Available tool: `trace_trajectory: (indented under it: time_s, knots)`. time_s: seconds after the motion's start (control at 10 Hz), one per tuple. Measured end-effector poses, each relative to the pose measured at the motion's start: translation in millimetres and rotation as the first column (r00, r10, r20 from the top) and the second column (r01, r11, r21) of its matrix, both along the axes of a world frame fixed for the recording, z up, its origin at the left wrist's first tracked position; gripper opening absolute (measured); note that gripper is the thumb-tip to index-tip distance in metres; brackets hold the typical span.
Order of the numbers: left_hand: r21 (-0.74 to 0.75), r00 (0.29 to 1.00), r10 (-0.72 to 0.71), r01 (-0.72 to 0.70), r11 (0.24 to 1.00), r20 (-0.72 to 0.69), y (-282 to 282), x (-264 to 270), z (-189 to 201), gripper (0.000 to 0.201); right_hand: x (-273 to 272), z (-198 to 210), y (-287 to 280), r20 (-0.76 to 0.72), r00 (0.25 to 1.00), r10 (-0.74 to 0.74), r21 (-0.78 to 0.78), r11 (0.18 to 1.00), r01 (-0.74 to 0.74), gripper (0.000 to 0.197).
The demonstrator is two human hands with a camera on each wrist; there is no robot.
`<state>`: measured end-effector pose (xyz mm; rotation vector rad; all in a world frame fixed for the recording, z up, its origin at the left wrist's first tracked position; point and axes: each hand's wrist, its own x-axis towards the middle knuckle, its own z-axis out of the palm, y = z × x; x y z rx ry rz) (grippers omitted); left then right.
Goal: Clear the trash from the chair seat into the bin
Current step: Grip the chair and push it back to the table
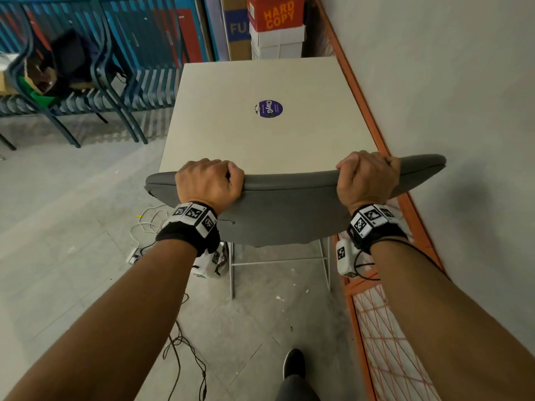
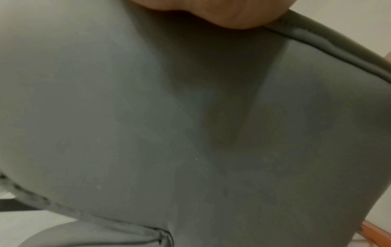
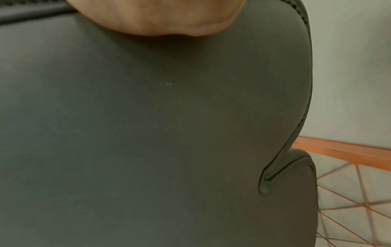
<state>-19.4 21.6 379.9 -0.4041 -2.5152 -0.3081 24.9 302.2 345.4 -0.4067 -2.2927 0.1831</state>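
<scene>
Left hand (image 1: 209, 185), right hand (image 1: 367, 178) — both clenched over grey chair (image 1: 285, 215) backrest top edge; seat hidden.

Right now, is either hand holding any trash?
No, the left hand and right hand each grip the top edge of the grey chair backrest, nothing else.

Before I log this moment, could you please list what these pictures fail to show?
- Chair seat and any trash: hidden in the head view by the grey backrest and table.
- Bin: in no view.
- Fingertips of the left hand and right hand: curled over the backrest's far side.
</scene>
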Motion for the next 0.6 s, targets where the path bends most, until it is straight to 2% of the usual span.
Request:
trace_trajectory:
  time_s: [0.1, 0.3, 0.4, 0.5, 0.6]
  knots:
    - [-0.007, 1.000, 0.021, -0.021, 1.000, -0.003, -0.7, -12.8, 1.9, 0.044, -10.4, 1.5, -1.9, -0.017, 1.000, -0.012, -0.001, 1.000, 0.012, 0.040]
    - [0.011, 0.999, 0.018, -0.019, 1.000, 0.041, -6.4, 0.0, -0.8, 0.044, 6.7, 6.5, -10.2, 0.035, 0.999, 0.039, -0.030, 0.999, -0.038, 0.038]
    - [0.060, 0.997, -0.063, 0.061, 0.996, 0.032, -11.6, 13.6, -0.4, 0.039, 24.3, 10.2, -17.2, 0.071, 0.993, 0.096, -0.075, 0.993, -0.090, 0.036]
    - [0.062, 0.978, -0.206, 0.205, 0.977, 0.016, -19.2, 34.8, -0.9, 0.019, 38.2, 19.5, -8.4, 0.059, 0.947, 0.315, -0.145, 0.941, -0.305, 0.023]
    - [0.086, 0.955, -0.288, 0.282, 0.955, 0.072, -44.2, 96.6, -39.6, 0.027, 92.4, -3.0, -8.4, 0.033, 0.934, 0.357, -0.234, 0.911, -0.340, 0.025]
